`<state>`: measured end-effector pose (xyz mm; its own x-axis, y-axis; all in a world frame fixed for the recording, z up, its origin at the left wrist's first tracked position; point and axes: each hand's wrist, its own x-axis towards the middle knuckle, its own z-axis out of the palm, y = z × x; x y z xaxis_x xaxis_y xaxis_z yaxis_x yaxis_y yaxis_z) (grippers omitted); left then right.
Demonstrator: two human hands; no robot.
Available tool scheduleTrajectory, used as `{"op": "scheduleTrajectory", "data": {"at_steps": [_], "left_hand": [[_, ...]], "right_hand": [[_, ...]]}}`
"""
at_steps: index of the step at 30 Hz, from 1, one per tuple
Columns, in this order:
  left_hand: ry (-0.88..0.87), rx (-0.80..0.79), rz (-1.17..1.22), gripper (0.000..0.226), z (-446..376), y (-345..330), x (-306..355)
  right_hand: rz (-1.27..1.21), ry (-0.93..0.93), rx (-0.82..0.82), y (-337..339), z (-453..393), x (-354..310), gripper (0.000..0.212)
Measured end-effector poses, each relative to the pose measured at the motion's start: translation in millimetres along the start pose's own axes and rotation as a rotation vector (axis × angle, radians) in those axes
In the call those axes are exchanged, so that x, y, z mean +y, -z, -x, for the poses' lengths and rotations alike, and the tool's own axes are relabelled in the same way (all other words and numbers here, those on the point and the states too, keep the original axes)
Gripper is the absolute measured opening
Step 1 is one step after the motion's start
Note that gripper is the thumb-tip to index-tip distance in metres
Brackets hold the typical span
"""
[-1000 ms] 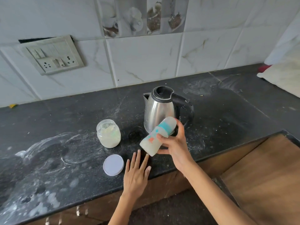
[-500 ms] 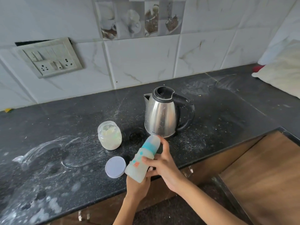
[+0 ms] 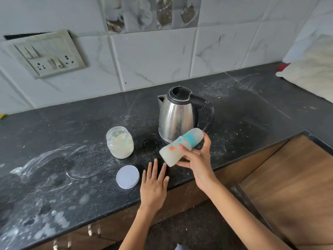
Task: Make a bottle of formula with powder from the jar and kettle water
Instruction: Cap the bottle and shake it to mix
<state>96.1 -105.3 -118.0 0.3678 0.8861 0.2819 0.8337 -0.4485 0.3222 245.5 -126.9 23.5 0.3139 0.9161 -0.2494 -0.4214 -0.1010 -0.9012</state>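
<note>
My right hand (image 3: 197,159) grips a capped baby bottle (image 3: 177,147) with a teal collar, tilted with its cap up to the right and milky liquid in its lower end. It hangs just in front of the steel kettle (image 3: 177,117). My left hand (image 3: 155,183) lies flat on the black counter (image 3: 72,177) below the bottle, fingers spread, holding nothing. The open glass jar (image 3: 119,144) of pale powder stands to the left of the kettle. Its white lid (image 3: 128,176) lies flat beside my left hand.
White powder smears cover the counter's left part (image 3: 41,159). A switch and socket plate (image 3: 46,53) is on the tiled wall. A white sack or cushion (image 3: 313,74) sits at the far right. The counter's front edge drops to wooden cabinets (image 3: 288,177).
The bottle dropped low toward my left hand half a second ago and has risen back up in front of the kettle. My left hand is flat on the counter again.
</note>
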Motion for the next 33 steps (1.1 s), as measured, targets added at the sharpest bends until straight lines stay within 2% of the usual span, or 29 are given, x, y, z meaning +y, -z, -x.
{"op": "scheduleTrajectory", "data": {"at_steps": [2,4,5,6,7,9,10,15,20,25,26,28,30,31,33], "left_hand": [[0.036,-0.003,0.111,0.041,5,-16,-7],[0.105,-0.142,0.262,0.043,7,-20,-12],[0.097,-0.172,0.241,0.042,9,-25,-14],[0.081,-0.121,0.246,0.037,11,-27,-16],[0.059,-0.074,0.142,0.037,11,-24,-15],[-0.001,-0.005,0.036,0.047,3,-10,-6],[-0.017,0.007,0.014,0.049,1,-3,-2],[0.097,-0.030,0.271,0.043,9,-9,-8],[-0.014,0.010,-0.012,0.051,2,-2,0],[0.083,-0.077,0.245,0.038,9,-9,-2],[0.070,-0.058,0.247,0.038,10,-11,-1],[0.047,-0.047,0.083,0.050,8,-9,-6],[0.098,-0.039,0.011,0.050,2,-5,-9],[0.097,-0.026,0.046,0.047,5,-2,0],[0.073,-0.025,0.227,0.047,6,6,30]], "right_hand": [[0.075,-0.061,-0.113,-12,14,16,0.085],[0.154,-0.158,-0.251,-26,34,30,0.087],[0.159,-0.164,-0.262,-27,36,32,0.087],[0.136,-0.132,-0.226,-25,31,30,0.087],[0.092,-0.087,-0.147,-21,23,24,0.085],[-0.019,-0.023,0.008,-12,8,8,0.085],[-0.037,-0.010,0.028,-11,5,8,0.086],[0.108,-0.137,-0.194,-28,32,36,0.084],[-0.011,0.032,0.024,-5,4,4,0.087],[0.124,-0.115,-0.223,-27,39,31,0.085],[0.109,-0.100,-0.208,-26,36,29,0.084],[0.028,-0.026,-0.080,-18,19,13,0.083],[-0.030,0.027,0.013,-13,9,0,0.084],[-0.011,0.026,-0.002,-15,11,4,0.085],[0.071,-0.063,-0.144,-27,31,26,0.085]]}}
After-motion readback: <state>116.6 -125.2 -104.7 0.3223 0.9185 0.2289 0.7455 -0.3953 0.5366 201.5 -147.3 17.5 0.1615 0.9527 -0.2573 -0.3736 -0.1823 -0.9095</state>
